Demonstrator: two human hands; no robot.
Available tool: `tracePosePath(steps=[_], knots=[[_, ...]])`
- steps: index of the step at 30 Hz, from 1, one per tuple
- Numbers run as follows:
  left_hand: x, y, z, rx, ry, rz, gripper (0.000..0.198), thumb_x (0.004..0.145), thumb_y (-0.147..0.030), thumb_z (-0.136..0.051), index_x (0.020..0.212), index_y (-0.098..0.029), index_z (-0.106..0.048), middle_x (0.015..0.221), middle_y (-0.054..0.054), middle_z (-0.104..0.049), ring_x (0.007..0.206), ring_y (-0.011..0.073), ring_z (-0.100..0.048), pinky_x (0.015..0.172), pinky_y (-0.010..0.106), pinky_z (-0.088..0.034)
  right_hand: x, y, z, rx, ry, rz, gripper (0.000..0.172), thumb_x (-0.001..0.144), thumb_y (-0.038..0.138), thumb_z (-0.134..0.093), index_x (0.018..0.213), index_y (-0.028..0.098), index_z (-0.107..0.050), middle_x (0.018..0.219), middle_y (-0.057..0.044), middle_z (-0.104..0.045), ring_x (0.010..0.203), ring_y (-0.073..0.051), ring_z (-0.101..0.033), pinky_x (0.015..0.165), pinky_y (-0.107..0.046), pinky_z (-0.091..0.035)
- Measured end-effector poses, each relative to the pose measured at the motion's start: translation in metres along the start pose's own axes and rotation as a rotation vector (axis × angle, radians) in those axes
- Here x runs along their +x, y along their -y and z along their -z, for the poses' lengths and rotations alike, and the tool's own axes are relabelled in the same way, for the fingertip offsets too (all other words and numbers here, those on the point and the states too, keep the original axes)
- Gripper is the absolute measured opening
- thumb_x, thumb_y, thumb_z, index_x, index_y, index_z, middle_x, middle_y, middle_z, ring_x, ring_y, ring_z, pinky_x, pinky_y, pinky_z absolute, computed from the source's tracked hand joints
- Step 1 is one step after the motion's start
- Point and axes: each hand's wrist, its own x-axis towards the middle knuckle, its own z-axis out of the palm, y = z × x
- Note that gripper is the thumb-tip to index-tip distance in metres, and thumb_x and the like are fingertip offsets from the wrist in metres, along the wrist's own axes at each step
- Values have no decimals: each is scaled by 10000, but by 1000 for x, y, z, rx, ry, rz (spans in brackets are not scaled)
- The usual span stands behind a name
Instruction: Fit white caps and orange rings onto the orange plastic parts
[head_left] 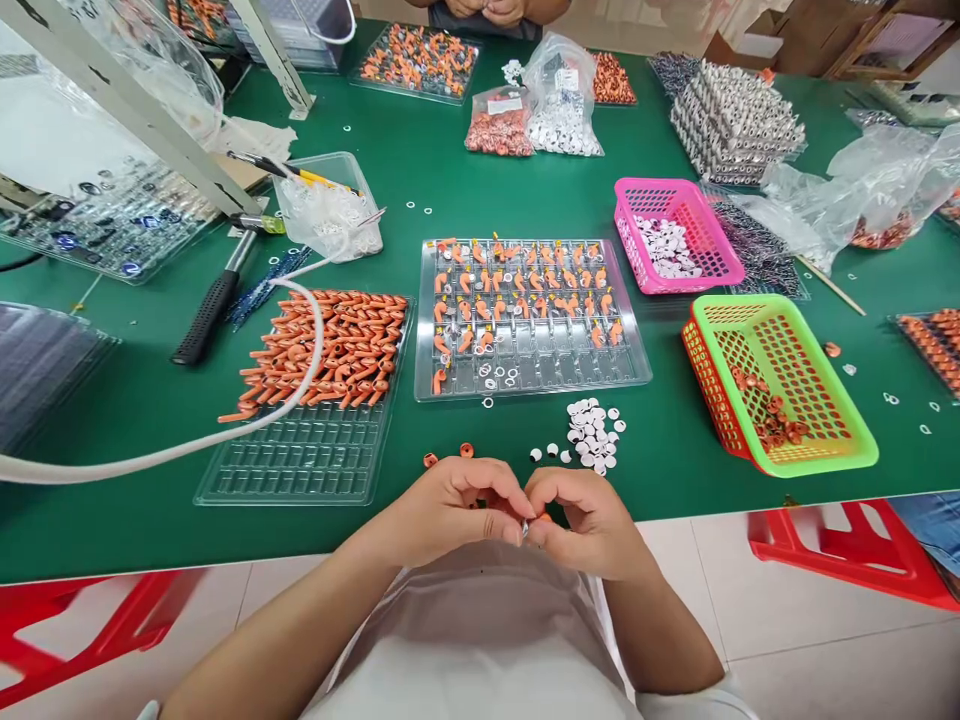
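My left hand (pixel 465 505) and my right hand (pixel 589 515) meet at the table's front edge, fingertips pinched together. Between the tips is a small silvery part (pixel 525 528), too small to name. A small orange part (pixel 545 517) shows between my right thumb and index finger. Just beyond my left hand lie small orange caps (pixel 466 450). A pile of white discs (pixel 592 432) sits past my right hand. Further forward stands a clear compartment tray (pixel 532 375), holding rows of curved orange parts; several white rings lie in its front rows.
Left are a tray (pixel 285 470) of orange curved pieces, a white hose (pixel 187 455) across it and a hammer (pixel 214 300). Right stand a pink basket (pixel 679 190) and a green basket (pixel 832 455). Filled bags (pixel 562 110) lie behind. Another person's hands (pixel 480 10) are opposite.
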Motion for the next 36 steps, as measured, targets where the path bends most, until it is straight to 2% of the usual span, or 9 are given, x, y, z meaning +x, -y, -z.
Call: tracePosePath(steps=[5,12,17,24,31,36], knots=[[-1,-2,2,53,51,-29,99,710,-271,-846,784,-227,-798,779,15,-624,690,133,-642,678,275,-554,-1,-6,0,125,107,-41,175,861,349,-630,771,203,-599,740,5,-634,664,-133,-582,624,-269,-500],[-2,3,3,19,78,-16,124,704,-231,-848,698,-187,-732,807,1,-575,754,155,-662,722,286,-532,-1,-8,-3,267,151,-77,100,827,286,-673,784,204,-635,770,-4,-671,697,-148,-602,671,-293,-517],[-4,2,2,161,88,-49,131,797,-284,-775,727,-184,-728,810,20,-608,774,156,-635,742,270,-509,-4,-9,-5,303,127,-78,93,834,266,-671,783,204,-625,750,4,-659,663,-136,-575,634,-271,-484],[-3,6,1,306,134,-193,120,929,-228,-605,832,-167,-642,853,20,-597,776,130,-573,730,235,-455,-8,-15,-7,407,73,-88,105,840,265,-700,789,198,-637,740,-6,-659,661,-136,-580,633,-260,-466],[-5,8,-4,405,109,-240,145,971,-203,-509,837,-172,-556,881,15,-534,776,124,-523,722,243,-431,-8,-12,-7,361,34,-42,111,849,283,-694,785,208,-643,739,-10,-662,679,-146,-572,646,-275,-464],[-5,13,-3,340,83,-233,126,959,-250,-567,861,-174,-582,900,21,-553,806,132,-561,748,261,-451,-8,-12,-6,370,43,-15,65,846,247,-690,807,213,-652,757,-3,-657,677,-139,-567,656,-272,-459]])
